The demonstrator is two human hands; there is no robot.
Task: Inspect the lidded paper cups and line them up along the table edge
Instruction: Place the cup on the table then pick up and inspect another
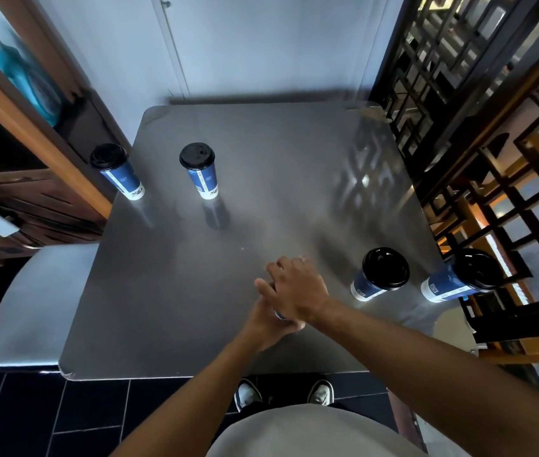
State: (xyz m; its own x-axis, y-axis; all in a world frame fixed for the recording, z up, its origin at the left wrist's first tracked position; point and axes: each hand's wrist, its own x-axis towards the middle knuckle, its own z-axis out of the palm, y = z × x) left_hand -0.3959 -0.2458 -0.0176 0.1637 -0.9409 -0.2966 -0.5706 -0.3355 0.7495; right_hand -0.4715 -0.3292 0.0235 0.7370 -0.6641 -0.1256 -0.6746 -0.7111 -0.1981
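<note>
Centrally, above the grey metal table (169, 291), my left hand (266, 319) and right hand (297, 291) clasp a mostly hidden blue paper cup (279, 314). Four black-lidded blue paper cups stand apart on it.

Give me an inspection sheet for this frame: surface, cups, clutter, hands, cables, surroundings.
Surface: grey table, glossy, with reflections near the right side.
Job's things: four lidded cups stand free. Far-left cup at the left edge; second cup to its right. Near-right cup; right-edge cup at the right edge. A fifth cup is almost hidden between the hands.
Clutter: nothing seen.
Hands: left hand grips the hidden cup from below; right hand covers its top, fingers curled over it.
Cables: nothing seen.
Surroundings: wooden lattice screen on the right, wooden shelving and grey seat on the left, dark tiled floor.
</note>
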